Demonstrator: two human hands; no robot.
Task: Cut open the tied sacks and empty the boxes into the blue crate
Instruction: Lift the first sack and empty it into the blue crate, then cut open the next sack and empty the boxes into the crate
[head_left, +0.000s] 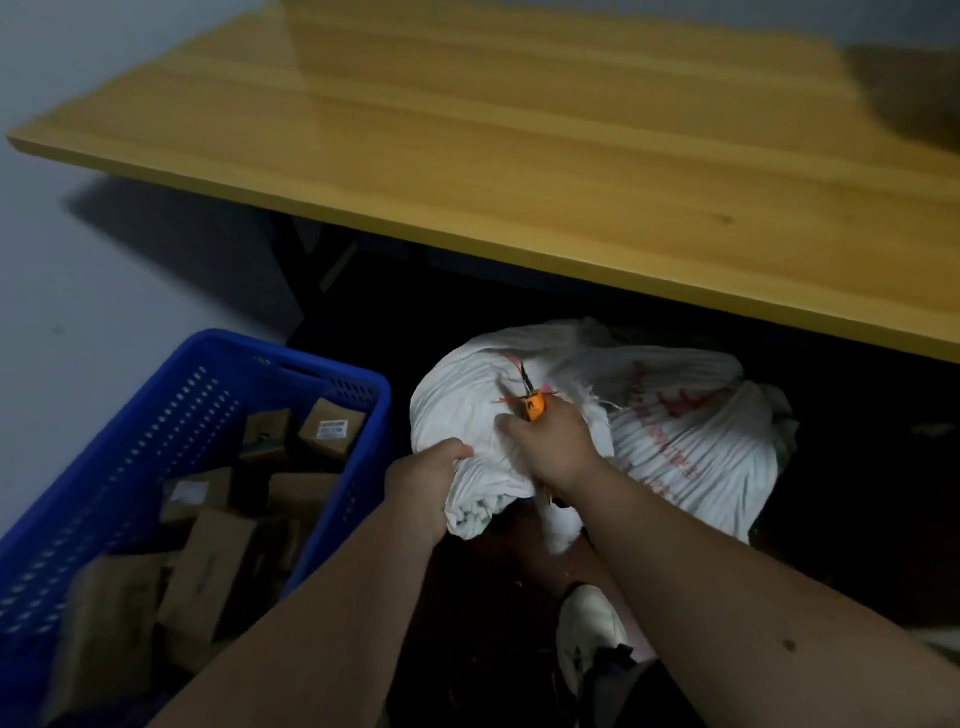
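Observation:
A white woven sack (675, 431) with red print lies on the dark floor under the table's front edge. A thin red tie (511, 397) crosses its bunched top. My left hand (423, 486) grips a fold of the sack at its near side. My right hand (553, 441) holds an orange-handled cutter (534, 402), its dark blade pointing up at the tie. The blue crate (358, 431) stands to the left and holds several brown cardboard boxes (213, 566).
A yellow wooden table (519, 135) fills the upper half, its front edge overhanging the sack. Pale floor (78, 291) lies to the left. My white shoe (589, 629) rests on the dark floor below the sack.

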